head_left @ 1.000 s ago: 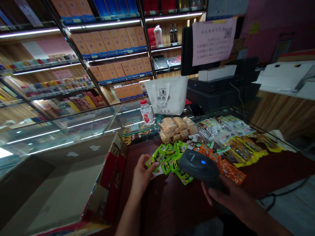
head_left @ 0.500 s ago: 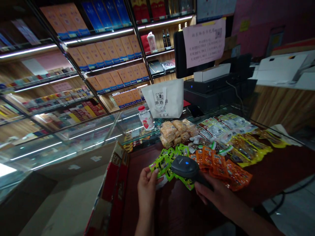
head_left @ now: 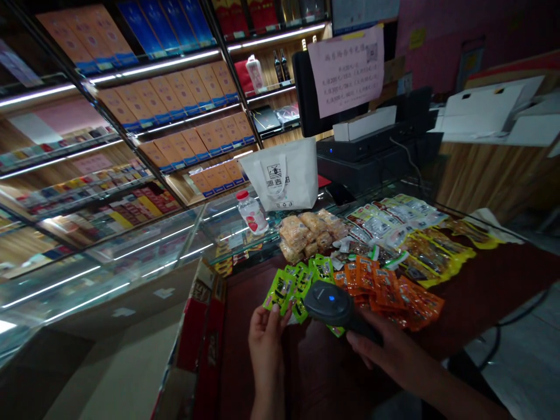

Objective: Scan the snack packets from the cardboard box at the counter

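My left hand (head_left: 266,326) pinches the lower edge of a green snack packet (head_left: 279,288) between thumb and fingers. Other green packets (head_left: 324,267) lie behind and to the right of it on the dark red table. In my right hand (head_left: 371,338) is a black barcode scanner (head_left: 328,303), its fingers wrapped round the handle. The scanner's head, showing a small blue light, is just right of the held packet and hides part of the green pile. Orange snack packets (head_left: 387,289) are spread beyond my right hand.
Clear bags of brown pastries (head_left: 306,230) and yellow-edged packs (head_left: 431,256) lie farther back. A bottle with a red cap (head_left: 251,214) and a white tote bag (head_left: 297,175) stand on the glass counter. An open cardboard box (head_left: 144,315) is at the left, a monitor (head_left: 301,87) behind.
The held green packet is lifted and tilted more upright, clearer of the pile. The scanner stays close beside it in my right hand. The whole view has shifted slightly.
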A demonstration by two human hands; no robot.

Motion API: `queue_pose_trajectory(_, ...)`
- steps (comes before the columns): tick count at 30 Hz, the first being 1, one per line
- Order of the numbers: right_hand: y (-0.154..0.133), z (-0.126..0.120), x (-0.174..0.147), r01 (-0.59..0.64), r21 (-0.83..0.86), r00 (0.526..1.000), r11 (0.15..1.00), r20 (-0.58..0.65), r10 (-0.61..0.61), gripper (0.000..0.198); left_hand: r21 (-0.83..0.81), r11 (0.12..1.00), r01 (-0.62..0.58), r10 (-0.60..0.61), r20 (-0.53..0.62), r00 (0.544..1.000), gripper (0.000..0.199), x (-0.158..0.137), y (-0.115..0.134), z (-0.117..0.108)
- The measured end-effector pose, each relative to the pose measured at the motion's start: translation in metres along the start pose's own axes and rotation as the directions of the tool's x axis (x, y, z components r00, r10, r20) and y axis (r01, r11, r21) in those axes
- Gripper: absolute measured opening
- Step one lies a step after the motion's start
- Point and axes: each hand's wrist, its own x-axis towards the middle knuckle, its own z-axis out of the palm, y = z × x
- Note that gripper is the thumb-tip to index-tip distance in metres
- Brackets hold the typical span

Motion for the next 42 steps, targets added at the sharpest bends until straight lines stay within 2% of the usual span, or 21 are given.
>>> queue_pose_trajectory(14, -0.007, -0.005, 0.001, 0.000, -0.118, 0.999, 0.993, 0.043, 0.005, 0.050, 0.032, 0.999, 0.020, -0.020, -0.007, 1.000, 0.037, -0.004, -0.002, 0.001)
queue_pose_trajectory(20, -0.012, -0.004, 0.001, 0.006, -0.122, 0.999, 0.993, 0.032, -0.002, 0.053, 0.017, 1.000, 0.027, -0.027, 0.016, 1.000, 0.041, -0.003, 0.000, 0.004)
queue_pose_trajectory(25, -0.001, -0.004, -0.002, -0.037, -0.126, 0.999, 0.991, -0.021, 0.034, 0.048, 0.106, 0.994, -0.033, 0.030, 0.031, 0.999, 0.041, -0.015, 0.010, 0.003)
queue_pose_trajectory(27, 0.006, -0.006, -0.003, -0.068, -0.119, 0.996, 0.991, -0.067, 0.061, 0.045, 0.156, 0.982, -0.103, 0.102, 0.018, 0.995, 0.039, -0.028, 0.030, 0.000)
queue_pose_trajectory(29, 0.012, -0.009, -0.005, -0.085, -0.131, 0.993, 0.988, -0.093, 0.074, 0.046, 0.216, 0.951, -0.219, 0.235, -0.050, 0.971, 0.038, -0.040, 0.066, -0.005)
queue_pose_trajectory(30, 0.014, -0.011, -0.005, -0.094, -0.127, 0.992, 0.987, -0.100, 0.082, 0.048, 0.260, 0.922, -0.289, 0.321, -0.091, 0.943, 0.038, -0.044, 0.089, -0.009)
queue_pose_trajectory(32, 0.016, -0.015, -0.006, -0.107, -0.104, 0.990, 0.989, -0.098, 0.097, 0.052, 0.381, 0.822, -0.422, 0.507, -0.154, 0.848, 0.033, -0.045, 0.142, -0.019)
queue_pose_trajectory(34, 0.019, -0.020, -0.006, -0.113, -0.086, 0.992, 0.990, -0.065, 0.107, 0.051, 0.466, 0.717, -0.519, 0.628, -0.109, 0.770, 0.024, -0.030, 0.197, -0.035)
queue_pose_trajectory(36, 0.025, -0.023, -0.005, -0.105, -0.099, 0.994, 0.990, -0.030, 0.102, 0.043, 0.567, 0.685, -0.458, 0.601, -0.085, 0.794, 0.014, -0.001, 0.243, -0.052)
queue_pose_trajectory(37, 0.029, -0.025, -0.005, -0.096, -0.111, 0.995, 0.989, -0.010, 0.096, 0.040, 0.618, 0.707, -0.344, 0.517, -0.120, 0.847, 0.009, 0.018, 0.259, -0.061)
queue_pose_trajectory(38, 0.033, -0.025, -0.004, -0.086, -0.117, 0.996, 0.989, 0.001, 0.087, 0.038, 0.649, 0.721, -0.243, 0.444, -0.163, 0.881, 0.007, 0.037, 0.270, -0.069)
queue_pose_trajectory(39, 0.036, -0.025, -0.004, -0.076, -0.118, 0.997, 0.990, -0.001, 0.077, 0.038, 0.659, 0.743, -0.115, 0.311, -0.188, 0.932, 0.009, 0.055, 0.276, -0.077)
queue_pose_trajectory(40, 0.038, -0.024, -0.004, -0.069, -0.114, 0.998, 0.991, -0.019, 0.067, 0.037, 0.660, 0.750, 0.041, 0.170, -0.253, 0.953, 0.013, 0.073, 0.276, -0.083)
queue_pose_trajectory(42, 0.039, -0.020, -0.007, -0.068, -0.096, 0.994, 0.993, -0.093, 0.060, 0.038, 0.650, 0.711, 0.266, -0.067, -0.314, 0.947, 0.017, 0.101, 0.265, -0.092)
